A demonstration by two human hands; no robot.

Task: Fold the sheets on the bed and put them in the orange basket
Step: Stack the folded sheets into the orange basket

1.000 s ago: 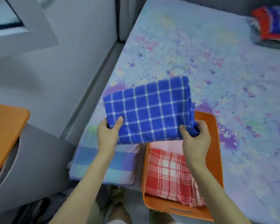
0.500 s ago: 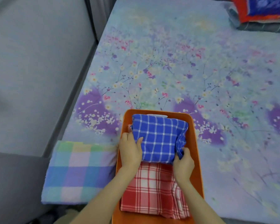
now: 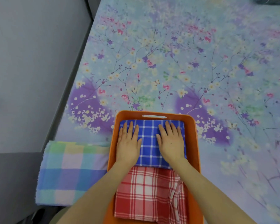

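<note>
An orange basket (image 3: 194,143) sits on the bed's near edge. In its far half lies a folded blue checked sheet (image 3: 149,146). My left hand (image 3: 128,143) and my right hand (image 3: 170,141) press flat on it with straight fingers, side by side. A folded red checked sheet (image 3: 145,196) fills the basket's near half, partly under the blue one. A folded pastel checked sheet (image 3: 68,172) lies on the bed just left of the basket.
The bed (image 3: 184,62) has a floral blue and purple cover that stretches far and right of the basket. A grey floor (image 3: 31,62) runs along the bed's left edge. Something dark sits at the far right corner (image 3: 271,0).
The blue sheet went from held in the air down into the basket's far half. My hands let go of its edges and now lie flat on top of it.
</note>
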